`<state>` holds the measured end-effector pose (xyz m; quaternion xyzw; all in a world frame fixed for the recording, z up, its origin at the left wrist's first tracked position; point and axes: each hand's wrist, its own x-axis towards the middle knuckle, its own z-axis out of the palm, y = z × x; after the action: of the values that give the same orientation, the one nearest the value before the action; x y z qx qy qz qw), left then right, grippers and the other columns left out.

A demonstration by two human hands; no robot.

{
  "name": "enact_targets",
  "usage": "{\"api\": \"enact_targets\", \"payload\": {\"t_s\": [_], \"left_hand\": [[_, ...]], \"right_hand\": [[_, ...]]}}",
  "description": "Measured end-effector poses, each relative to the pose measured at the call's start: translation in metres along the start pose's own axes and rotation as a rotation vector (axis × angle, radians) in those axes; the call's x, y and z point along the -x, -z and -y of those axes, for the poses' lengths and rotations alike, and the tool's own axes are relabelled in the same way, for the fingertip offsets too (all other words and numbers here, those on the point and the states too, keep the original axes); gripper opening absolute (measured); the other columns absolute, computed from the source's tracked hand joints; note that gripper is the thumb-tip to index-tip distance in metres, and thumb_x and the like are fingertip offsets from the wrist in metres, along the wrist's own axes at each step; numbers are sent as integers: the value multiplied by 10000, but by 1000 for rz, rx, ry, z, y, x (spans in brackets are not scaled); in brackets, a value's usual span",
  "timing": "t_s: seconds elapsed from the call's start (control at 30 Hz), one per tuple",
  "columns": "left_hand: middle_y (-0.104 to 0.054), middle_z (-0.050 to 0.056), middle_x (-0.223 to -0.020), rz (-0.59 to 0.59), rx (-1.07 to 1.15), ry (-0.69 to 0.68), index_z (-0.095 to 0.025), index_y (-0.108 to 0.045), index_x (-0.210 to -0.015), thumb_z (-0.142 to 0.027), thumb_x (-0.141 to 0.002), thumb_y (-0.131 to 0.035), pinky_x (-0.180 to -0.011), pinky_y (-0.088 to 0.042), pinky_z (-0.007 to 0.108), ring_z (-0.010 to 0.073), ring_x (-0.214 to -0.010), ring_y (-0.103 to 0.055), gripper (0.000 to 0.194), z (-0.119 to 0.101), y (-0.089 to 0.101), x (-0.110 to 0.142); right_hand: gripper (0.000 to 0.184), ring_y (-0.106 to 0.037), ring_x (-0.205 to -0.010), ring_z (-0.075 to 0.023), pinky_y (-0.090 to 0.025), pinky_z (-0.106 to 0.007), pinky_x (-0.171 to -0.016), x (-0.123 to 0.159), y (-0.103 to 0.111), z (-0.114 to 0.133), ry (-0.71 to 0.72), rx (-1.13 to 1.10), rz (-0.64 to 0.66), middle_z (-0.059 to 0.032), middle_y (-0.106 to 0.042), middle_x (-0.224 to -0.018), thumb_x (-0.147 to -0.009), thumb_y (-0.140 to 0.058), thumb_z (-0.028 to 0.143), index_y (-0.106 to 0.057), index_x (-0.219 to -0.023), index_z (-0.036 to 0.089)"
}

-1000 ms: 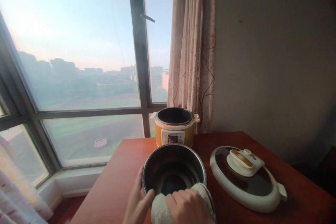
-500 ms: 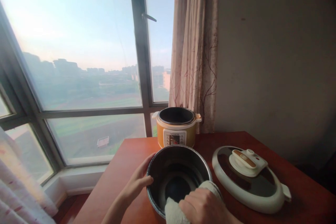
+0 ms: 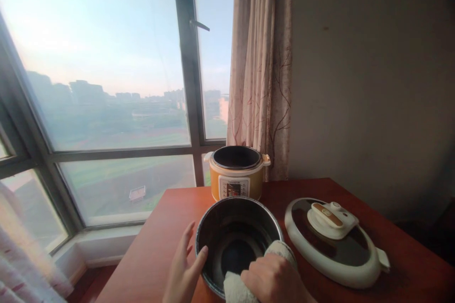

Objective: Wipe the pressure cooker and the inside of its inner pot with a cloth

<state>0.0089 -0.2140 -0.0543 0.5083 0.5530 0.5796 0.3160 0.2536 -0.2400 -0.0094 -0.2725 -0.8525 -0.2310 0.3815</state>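
A dark inner pot (image 3: 239,227) with a shiny rim stands tilted toward me at the front of the table. My right hand (image 3: 272,277) is closed around a pale cloth (image 3: 239,289), which laps over the pot's right rim and hangs into its front. At the pot's left side, my left hand (image 3: 187,262) has its fingers stretched and apart, with the thumb tip at the rim; whether it touches is hard to tell. Behind the pot sits the yellow and white electric cooker (image 3: 236,175), uncovered. Its round lid (image 3: 334,241) rests on the right.
The reddish-brown table (image 3: 152,236) carries all of these. A large window (image 3: 117,57) fills the left side, with a beige curtain (image 3: 259,66) beside it. A grey wall (image 3: 355,104) rises behind the lid. Another patterned curtain (image 3: 28,255) hangs at lower left.
My left hand has loosened from the pot's left rim, shifting lower and spreading its fingers. My right hand keeps the cloth at the right rim. The view has moved slightly.
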Motion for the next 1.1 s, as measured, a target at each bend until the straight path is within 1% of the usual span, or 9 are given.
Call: {"api": "enact_targets", "payload": {"t_s": [0.07,0.2,0.4,0.6,0.67,0.8,0.93,1.0,1.1], "left_hand": [[-482,144,-1554,31,-52,-99,-215,-471,-1473,-525,-820,-693,-1186,-356,555,375,-1458,-403,756,1,-3,17],[-346,120,-1643,92,-185,-261,-231,-533,-1445,-335,-881,-656,-1237,-255,523,334,-1537,-243,587,-3,-7,38],[-360,94,-1640,127,-224,-352,-275,-600,-1402,-223,-895,-575,-1212,-291,556,357,-1515,-292,511,-8,-2,33],[-379,103,-1626,120,-205,-305,-261,-690,-1274,-237,-835,-566,-1199,-282,594,375,-1507,-311,457,-16,-4,24],[-402,106,-1611,150,-170,-280,-257,-711,-1237,-253,-808,-581,-1196,-297,579,381,-1501,-323,448,-22,-2,21],[-445,90,-1582,260,-125,-226,-251,-743,-1144,-239,-746,-585,-1209,-285,537,370,-1507,-310,428,-34,5,9],[-509,88,-1527,377,-75,-161,-239,-754,-1018,-215,-688,-566,-1198,-277,535,380,-1493,-313,381,-36,15,-12],[-558,94,-1477,456,-4,-126,-236,-750,-1001,-199,-644,-565,-1166,-320,527,389,-1462,-352,404,-37,18,-25],[-659,93,-1338,577,71,-47,-232,-745,-972,-166,-576,-556,-1085,-406,500,388,-1381,-450,443,-44,20,-43]], "right_hand": [[269,-443,-451,-128,-178,-334,-522,0,0,1,-7,3,8,43,-499,-524,-891,-413,138,-463,-645,235],[291,-454,-461,-138,-178,-343,-529,0,0,3,-18,11,10,37,-507,-532,-913,-382,151,-469,-649,238],[366,-456,-459,-143,-177,-348,-528,-4,2,6,-20,20,-2,36,-509,-526,-975,-327,171,-474,-646,238],[417,-443,-448,-143,-185,-345,-520,-8,0,10,-25,45,-57,38,-513,-519,-991,-291,98,-485,-649,235],[395,-440,-442,-140,-186,-345,-518,-10,-2,13,-28,53,-67,42,-508,-513,-970,-318,72,-486,-651,234],[334,-435,-433,-134,-186,-344,-511,-13,-8,19,-25,81,-83,50,-501,-512,-888,-376,17,-488,-659,232],[311,-426,-425,-120,-182,-334,-499,-14,-9,19,4,82,-99,59,-481,-500,-855,-404,7,-467,-647,229],[302,-426,-427,-116,-177,-333,-494,-12,-5,14,31,59,-68,62,-478,-501,-862,-407,22,-462,-649,229],[274,-456,-458,-113,-193,-323,-500,-8,4,5,79,4,46,60,-511,-532,-870,-420,54,-475,-667,229]]}}
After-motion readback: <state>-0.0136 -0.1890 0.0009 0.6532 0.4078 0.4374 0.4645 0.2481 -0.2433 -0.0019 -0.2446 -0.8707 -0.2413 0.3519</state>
